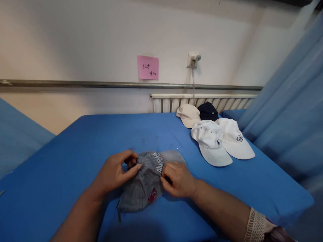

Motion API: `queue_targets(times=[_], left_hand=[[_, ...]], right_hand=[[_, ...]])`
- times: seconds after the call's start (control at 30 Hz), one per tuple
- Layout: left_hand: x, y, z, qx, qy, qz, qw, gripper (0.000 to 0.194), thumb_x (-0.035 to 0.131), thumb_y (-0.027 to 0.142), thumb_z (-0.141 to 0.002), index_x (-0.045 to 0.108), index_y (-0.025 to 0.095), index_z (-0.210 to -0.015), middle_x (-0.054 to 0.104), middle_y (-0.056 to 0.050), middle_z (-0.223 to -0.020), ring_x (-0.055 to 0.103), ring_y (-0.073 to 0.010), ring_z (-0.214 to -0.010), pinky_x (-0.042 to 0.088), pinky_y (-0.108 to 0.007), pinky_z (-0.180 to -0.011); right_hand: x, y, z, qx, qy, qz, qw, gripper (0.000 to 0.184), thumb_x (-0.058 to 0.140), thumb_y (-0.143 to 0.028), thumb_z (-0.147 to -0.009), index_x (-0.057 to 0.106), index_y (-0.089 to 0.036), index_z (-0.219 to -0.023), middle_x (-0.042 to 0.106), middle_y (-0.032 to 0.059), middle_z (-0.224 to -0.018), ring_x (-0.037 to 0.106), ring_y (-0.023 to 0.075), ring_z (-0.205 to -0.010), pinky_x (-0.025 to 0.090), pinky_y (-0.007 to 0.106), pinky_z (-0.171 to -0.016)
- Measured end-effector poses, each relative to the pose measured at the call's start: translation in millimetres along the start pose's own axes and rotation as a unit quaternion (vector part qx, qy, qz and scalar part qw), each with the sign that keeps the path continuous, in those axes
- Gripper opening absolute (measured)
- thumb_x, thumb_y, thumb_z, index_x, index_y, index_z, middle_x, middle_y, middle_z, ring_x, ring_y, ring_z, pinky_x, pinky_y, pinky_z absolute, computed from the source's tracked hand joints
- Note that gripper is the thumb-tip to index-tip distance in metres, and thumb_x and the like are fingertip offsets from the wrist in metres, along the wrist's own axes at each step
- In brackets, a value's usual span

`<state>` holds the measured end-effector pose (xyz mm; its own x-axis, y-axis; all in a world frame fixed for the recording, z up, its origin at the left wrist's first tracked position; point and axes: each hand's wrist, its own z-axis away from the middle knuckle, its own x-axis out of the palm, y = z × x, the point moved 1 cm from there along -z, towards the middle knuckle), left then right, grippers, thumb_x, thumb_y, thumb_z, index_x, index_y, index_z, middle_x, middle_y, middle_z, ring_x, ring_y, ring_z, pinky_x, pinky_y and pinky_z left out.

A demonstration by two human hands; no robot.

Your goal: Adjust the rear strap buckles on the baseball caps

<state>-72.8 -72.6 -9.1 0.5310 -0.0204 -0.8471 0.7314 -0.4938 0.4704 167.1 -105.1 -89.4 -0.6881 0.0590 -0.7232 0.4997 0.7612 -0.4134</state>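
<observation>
A grey baseball cap (143,183) with white lettering and a red emblem lies on its side on the blue sheet (121,134), its brim pointing right. My left hand (118,171) pinches the crown fabric between thumb and curled fingers. At the front of the crown, near where the brim starts, my right hand (178,179) is closed on the cap. The crown looks creased between the two hands. A strap end hangs out at the cap's lower left.
To the right sit a cream cap (188,115), a dark navy cap (207,111), a pale grey cap (210,143) and a white cap (234,137). Behind the bed are a radiator (174,104) and a metal rail (101,84). A blue curtain (290,90) hangs on the right.
</observation>
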Motion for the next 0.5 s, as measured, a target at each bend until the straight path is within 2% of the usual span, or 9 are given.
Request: queue_targets(times=[0.1,0.2,0.33,0.4,0.5], left_hand=[[-1.5,7.7,2.1,-0.006,-0.031,-0.043,0.999,0.021,0.059,0.040,-0.082,0.061,0.020,-0.088,0.068,0.000,-0.077,0.062,-0.0163,-0.068,0.047,-0.026,-0.064],[-0.8,7.6,2.4,-0.005,-0.050,-0.044,0.998,0.018,0.055,0.037,-0.084,0.061,0.020,-0.084,0.067,0.000,-0.075,0.062,-0.0154,-0.066,0.046,-0.026,-0.063],[-3.0,3.5,3.3,-0.003,-0.035,-0.038,0.999,0.020,0.055,0.040,-0.085,0.063,0.021,-0.088,0.069,-0.001,-0.079,0.064,-0.0163,-0.070,0.048,-0.027,-0.067],[-4.9,2.8,4.1,-0.012,-0.030,-0.051,0.998,0.024,0.057,0.043,-0.084,0.064,0.022,-0.092,0.071,-0.002,-0.085,0.065,-0.0182,-0.074,0.049,-0.028,-0.068],[-6.3,3.1,4.6,-0.037,-0.058,-0.071,0.995,0.028,0.060,0.047,-0.082,0.064,0.022,-0.094,0.072,-0.003,-0.087,0.066,-0.0202,-0.076,0.048,-0.029,-0.066]], right_hand=[[-0.3,0.2,-0.5,0.002,0.002,-0.006,1.000,0.005,0.049,-0.021,-0.086,0.050,-0.024,-0.081,0.059,0.0025,-0.076,0.054,0.0178,-0.069,0.042,0.031,-0.062],[-0.4,0.1,0.1,0.005,-0.006,-0.019,1.000,0.005,0.050,-0.021,-0.086,0.050,-0.024,-0.082,0.059,0.0025,-0.077,0.054,0.0176,-0.069,0.042,0.030,-0.063],[0.0,3.3,1.1,0.016,-0.002,-0.049,0.999,0.005,0.052,-0.023,-0.088,0.052,-0.023,-0.084,0.059,0.0018,-0.077,0.055,0.0169,-0.070,0.044,0.030,-0.065],[-1.5,9.0,0.4,0.031,0.033,-0.061,0.997,0.006,0.051,-0.022,-0.090,0.054,-0.022,-0.085,0.060,0.0022,-0.078,0.056,0.0169,-0.072,0.045,0.030,-0.069],[-5.9,26.2,-0.8,0.101,0.109,-0.043,0.988,0.007,0.050,-0.019,-0.091,0.056,-0.021,-0.090,0.064,0.0054,-0.087,0.059,0.0193,-0.082,0.047,0.033,-0.078]])
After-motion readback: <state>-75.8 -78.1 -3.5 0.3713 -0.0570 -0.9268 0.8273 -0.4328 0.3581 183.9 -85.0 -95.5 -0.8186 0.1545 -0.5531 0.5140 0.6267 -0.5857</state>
